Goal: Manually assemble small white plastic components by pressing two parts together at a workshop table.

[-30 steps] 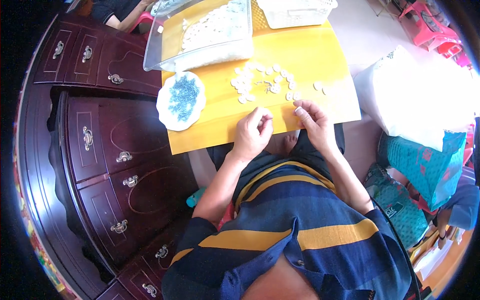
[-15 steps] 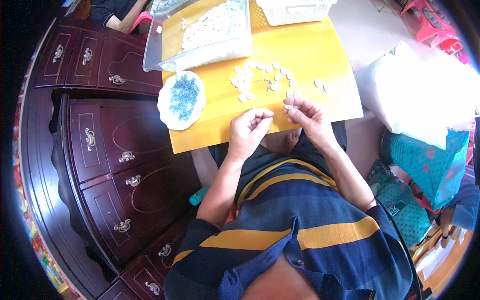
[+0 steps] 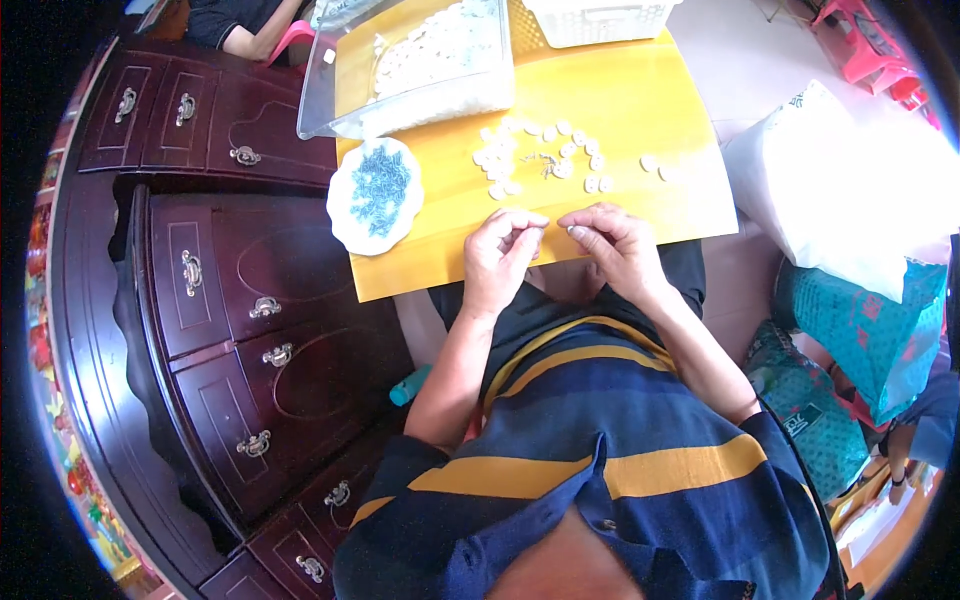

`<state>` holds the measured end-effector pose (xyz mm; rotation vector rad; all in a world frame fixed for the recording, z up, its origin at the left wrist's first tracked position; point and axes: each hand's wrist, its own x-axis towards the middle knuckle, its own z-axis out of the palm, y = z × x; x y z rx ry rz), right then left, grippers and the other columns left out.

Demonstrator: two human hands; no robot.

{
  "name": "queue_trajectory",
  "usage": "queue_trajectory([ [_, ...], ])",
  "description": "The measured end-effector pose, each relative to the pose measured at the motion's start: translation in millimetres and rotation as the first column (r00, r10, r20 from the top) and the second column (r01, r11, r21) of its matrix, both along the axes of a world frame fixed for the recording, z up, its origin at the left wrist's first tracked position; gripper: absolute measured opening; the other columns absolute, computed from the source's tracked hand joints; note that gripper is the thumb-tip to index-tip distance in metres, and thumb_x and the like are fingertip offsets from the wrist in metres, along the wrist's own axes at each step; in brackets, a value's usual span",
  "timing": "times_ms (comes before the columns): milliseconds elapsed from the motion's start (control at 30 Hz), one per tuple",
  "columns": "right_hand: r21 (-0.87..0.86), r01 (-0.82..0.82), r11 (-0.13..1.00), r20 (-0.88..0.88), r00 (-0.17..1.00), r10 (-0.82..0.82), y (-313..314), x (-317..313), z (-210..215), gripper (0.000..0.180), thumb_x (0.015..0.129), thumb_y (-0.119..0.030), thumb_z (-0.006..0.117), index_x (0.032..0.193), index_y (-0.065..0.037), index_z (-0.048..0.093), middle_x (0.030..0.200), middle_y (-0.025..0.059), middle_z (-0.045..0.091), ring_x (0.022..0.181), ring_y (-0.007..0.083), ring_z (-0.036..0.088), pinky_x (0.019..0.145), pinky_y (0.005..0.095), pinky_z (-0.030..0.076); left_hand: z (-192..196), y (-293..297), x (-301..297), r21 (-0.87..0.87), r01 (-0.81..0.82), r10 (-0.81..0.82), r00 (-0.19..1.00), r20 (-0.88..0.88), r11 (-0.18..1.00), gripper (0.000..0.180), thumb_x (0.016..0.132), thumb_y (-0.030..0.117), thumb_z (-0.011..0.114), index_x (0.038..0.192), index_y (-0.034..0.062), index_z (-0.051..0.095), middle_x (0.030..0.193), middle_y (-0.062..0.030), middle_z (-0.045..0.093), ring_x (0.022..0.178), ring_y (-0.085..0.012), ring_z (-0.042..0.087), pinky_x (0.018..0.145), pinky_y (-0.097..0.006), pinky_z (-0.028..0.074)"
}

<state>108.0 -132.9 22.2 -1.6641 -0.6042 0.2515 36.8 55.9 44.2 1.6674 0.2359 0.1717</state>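
White discs (image 3: 495,158) lay loose mid-worktop (image 3: 630,100), toward the near edge, around a few small grey bits (image 3: 548,163); two strays sat nearer the right edge. We had both hands at the near edge, left hand (image 3: 498,258) and right hand (image 3: 625,252), fingertips just apart. Grip on each: thumb and forefinger pinched nearly together; we couldn't tell if anything sat in either. Blue slivers (image 3: 380,190) filled a scalloped dish (image 3: 342,218) by the left edge, clear tub (image 3: 450,117) of discs behind it at the far-left corner. Risks, our read: a small part slipping from a pinch could drop past the near edge onto our lap; a left elbow swing could tip the dish.
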Motion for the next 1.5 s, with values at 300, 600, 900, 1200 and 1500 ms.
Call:
queue_trajectory([
  [300,0.093,-0.030,0.995,-0.357,0.932,0.061,6.2,-7.4,4.5,0.015,0.100,-0.007,0.067,0.115,-0.004,0.070,0.087,-0.0041,0.064,0.076,0.0053,0.057,0.071,0.0202,0.049,2.4,2.9,-1.7,-0.119,-0.074,0.073,0.997,-0.007,0.990,0.018,0.097,0.001,0.065,0.115,-0.0005,0.062,0.095,-0.0007,0.064,0.076,-0.0041,0.061,0.068,-0.019,0.052],
  [600,0.150,0.039,0.988,-0.442,0.896,0.031,12.1,-11.3,2.9,0.013,0.098,-0.008,0.069,0.110,-0.003,0.070,0.090,-0.0037,0.069,0.080,0.0029,0.060,0.074,0.0199,0.050,3.1,-2.9,-0.4,-0.157,-0.007,0.010,1.000,0.015,0.988,0.025,0.098,0.001,0.064,0.121,0.0000,0.057,0.100,-0.0031,0.065,0.079,-0.0055,0.060,0.070,-0.020,0.051],
  [900,0.194,0.024,0.981,-0.441,0.895,0.066,10.6,-7.8,-3.7,0.008,0.099,-0.006,0.067,0.105,-0.004,0.062,0.087,-0.0042,0.062,0.076,0.0026,0.055,0.070,0.0183,0.047,2.1,-9.9,0.0,-0.128,0.020,-0.018,1.000,0.010,0.992,0.030,0.096,-0.003,0.064,0.124,-0.0009,0.055,0.100,-0.0049,0.068,0.081,-0.0054,0.062,0.070,-0.019,0.050],
  [1200,0.136,0.001,0.991,-0.428,0.902,0.058,9.4,-7.3,-10.0,0.009,0.099,-0.004,0.068,0.106,-0.004,0.062,0.089,-0.0042,0.061,0.078,0.0026,0.056,0.070,0.0171,0.048,-0.4,-9.5,1.2,-0.093,0.014,-0.013,1.000,0.017,0.996,0.031,0.095,-0.004,0.066,0.124,-0.0013,0.055,0.099,-0.0054,0.068,0.083,-0.0068,0.063,0.074,-0.020,0.052],
  [1500,0.105,0.048,0.993,-0.424,0.905,0.001,12.9,-10.6,-7.2,0.007,0.097,-0.003,0.069,0.101,-0.004,0.063,0.086,-0.0047,0.062,0.075,0.0020,0.056,0.069,0.0169,0.048,2.6,-10.5,-0.1,-0.023,0.023,-0.023,1.000,-0.014,0.999,0.034,0.092,-0.006,0.068,0.124,-0.0003,0.056,0.093,-0.0031,0.068,0.083,-0.0059,0.064,0.076,-0.019,0.052],
])
